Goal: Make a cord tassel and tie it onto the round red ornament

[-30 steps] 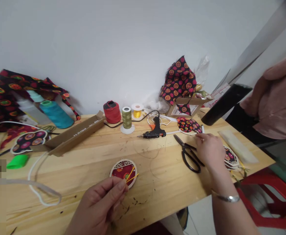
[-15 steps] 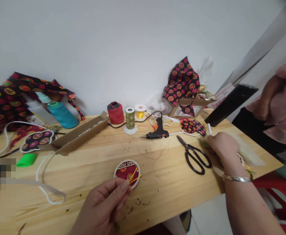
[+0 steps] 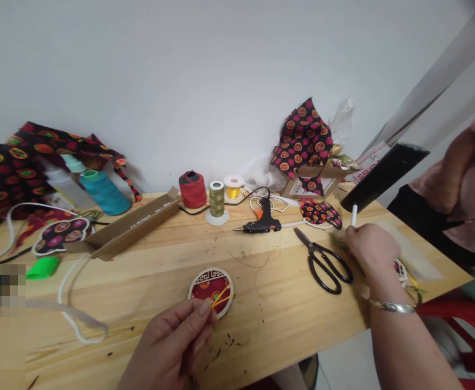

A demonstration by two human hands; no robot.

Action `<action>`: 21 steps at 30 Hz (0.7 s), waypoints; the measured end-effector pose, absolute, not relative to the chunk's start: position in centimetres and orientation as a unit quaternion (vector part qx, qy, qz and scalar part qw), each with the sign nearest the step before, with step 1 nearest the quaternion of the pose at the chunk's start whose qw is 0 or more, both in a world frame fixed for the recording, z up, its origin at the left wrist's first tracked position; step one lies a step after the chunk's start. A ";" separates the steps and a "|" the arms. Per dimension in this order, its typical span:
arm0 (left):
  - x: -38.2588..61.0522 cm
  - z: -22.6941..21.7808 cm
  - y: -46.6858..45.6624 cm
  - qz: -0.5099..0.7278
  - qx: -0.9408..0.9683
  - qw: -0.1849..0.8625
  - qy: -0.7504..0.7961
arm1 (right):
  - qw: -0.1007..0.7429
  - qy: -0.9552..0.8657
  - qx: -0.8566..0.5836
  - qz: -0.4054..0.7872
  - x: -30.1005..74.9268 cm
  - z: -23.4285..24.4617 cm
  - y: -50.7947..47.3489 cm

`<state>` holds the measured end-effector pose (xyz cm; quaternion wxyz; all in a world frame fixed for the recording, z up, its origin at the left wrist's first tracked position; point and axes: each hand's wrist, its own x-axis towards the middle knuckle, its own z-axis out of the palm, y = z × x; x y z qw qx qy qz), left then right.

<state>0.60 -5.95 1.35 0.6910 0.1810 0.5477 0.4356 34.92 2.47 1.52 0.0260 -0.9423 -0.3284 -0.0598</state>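
Round ornament [image 3: 209, 284] is at near centre of the bench [image 3: 278, 309], contact unclear; the left hand [image 3: 180, 331] pinches yellow cord [image 3: 221, 296] over it. Farther right, the right hand [image 3: 372, 248] grips a white stick [image 3: 354, 215]. Step judged: cord handling; next move calls for a steady pinch.

Light wooden table [image 3: 286, 303], grained surface. Directly on it, left to right: bright green piece [image 3: 43, 267], open cardboard trough [image 3: 135, 225], red thread cone [image 3: 192, 190], olive spool [image 3: 216, 201], black glue gun [image 3: 265, 220], black-handled scissors [image 3: 321, 254]. Dark scraps [image 3: 232, 341] scattered near front edge. Round ornament [image 3: 208, 286], pale-rimmed: probably resting on the wood, underside hidden from this view.
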 end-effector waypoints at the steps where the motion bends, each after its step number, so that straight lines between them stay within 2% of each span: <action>1: 0.6 1.4 -5.9 0.436 0.183 0.693 0.545 | 0.025 -0.327 -0.943 -0.054 35.0 1.4 2.5; 11: 0.5 0.3 -5.8 0.420 0.219 0.695 0.541 | 0.057 -0.349 -0.933 -0.061 34.9 1.9 2.2; 15: 0.5 0.1 -5.8 0.408 0.219 0.719 0.518 | 0.147 -0.446 -0.880 -0.073 31.5 3.0 0.5; 17: 0.7 0.2 -5.7 0.404 0.221 0.727 0.509 | 0.216 -0.512 -0.831 0.004 28.2 3.2 -0.9; 18: 0.7 0.3 -5.7 0.404 0.222 0.728 0.508 | 0.296 -0.549 -0.772 0.119 26.3 3.1 -1.6; 19: 0.8 0.3 -5.7 0.403 0.224 0.728 0.507 | 0.341 -0.573 -0.708 0.235 24.3 2.9 -2.3; 21: 0.8 0.4 -5.7 0.399 0.232 0.730 0.505 | 0.359 -0.567 -0.608 0.425 20.5 2.4 -3.5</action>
